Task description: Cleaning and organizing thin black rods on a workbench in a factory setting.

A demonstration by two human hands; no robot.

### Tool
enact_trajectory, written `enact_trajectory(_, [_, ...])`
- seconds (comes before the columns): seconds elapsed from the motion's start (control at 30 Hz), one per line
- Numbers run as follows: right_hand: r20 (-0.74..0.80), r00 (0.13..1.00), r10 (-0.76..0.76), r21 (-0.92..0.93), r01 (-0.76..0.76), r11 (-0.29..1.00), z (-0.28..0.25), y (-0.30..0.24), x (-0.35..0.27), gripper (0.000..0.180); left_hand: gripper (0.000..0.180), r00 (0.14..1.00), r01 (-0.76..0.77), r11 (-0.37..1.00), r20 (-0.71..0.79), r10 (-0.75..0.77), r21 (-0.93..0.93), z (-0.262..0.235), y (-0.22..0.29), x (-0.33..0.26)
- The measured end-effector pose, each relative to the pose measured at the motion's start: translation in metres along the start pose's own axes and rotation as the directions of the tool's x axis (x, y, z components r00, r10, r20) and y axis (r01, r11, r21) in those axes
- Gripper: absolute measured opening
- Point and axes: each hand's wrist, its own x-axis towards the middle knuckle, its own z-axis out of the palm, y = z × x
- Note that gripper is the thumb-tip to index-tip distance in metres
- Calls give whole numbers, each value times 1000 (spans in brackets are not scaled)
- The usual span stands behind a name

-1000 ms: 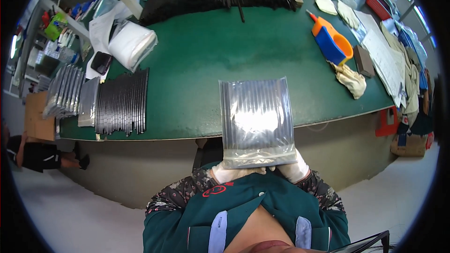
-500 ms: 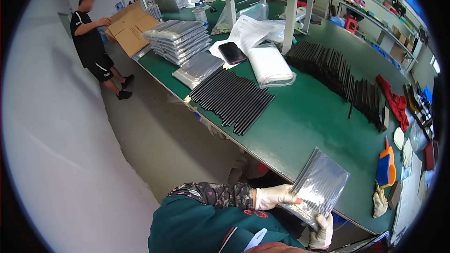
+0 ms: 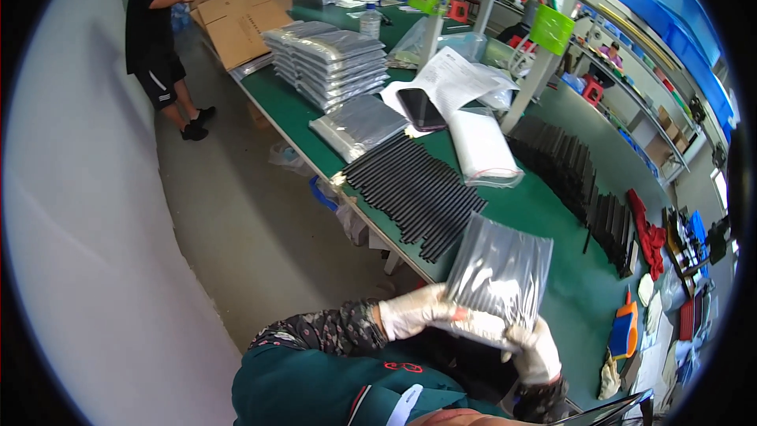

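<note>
Between my two gloved hands I hold a clear plastic bag [image 3: 505,268] with a row of dark rods inside, tilted over the table's near edge. My left hand [image 3: 418,312], in a white glove with bare fingertips, grips its lower left corner. The bag's lower right corner is pinched in my right hand [image 3: 538,353], also gloved. Just beyond the bag, a flat row of loose black rods [image 3: 414,193] lies side by side on the green table [image 3: 572,292]. Behind that row rests a filled bag [image 3: 359,126], next to a tall stack of similar bags [image 3: 327,63].
A phone [image 3: 420,109] lies on papers beside a white packet [image 3: 482,146]. More black rods [image 3: 564,166] are piled to the right, near a red cloth [image 3: 646,233] and an orange-and-blue brush [image 3: 623,331]. Far left, a person [image 3: 162,47] handles a cardboard box [image 3: 240,24].
Both hands have lifted the bag and moved it left, toward the row of loose rods. The whole view has shifted, and the bag now faces me more squarely.
</note>
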Motion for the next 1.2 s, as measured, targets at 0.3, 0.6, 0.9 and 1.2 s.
enact_trajectory(0.3, [544, 838, 39, -148, 50, 988, 116, -46, 184, 31, 27, 708, -405, 886, -536, 459, 224, -97, 122, -47])
enact_trajectory(0.6, [500, 865, 40, 153, -133, 979, 220, -11, 293, 25, 21, 320, -703, 701, -825, 466, 122, -167, 198, -44])
enact_trajectory(0.9, [622, 782, 38, -75, 12, 997, 189, -43, 242, 22, 16, -280, -407, 662, -776, 565, 629, -229, 221, -4])
enact_trajectory(1.2, [533, 837, 126, -229, -1, 973, 135, -42, 199, 20, 27, -566, -44, 861, -723, 397, 507, -245, 241, 33])
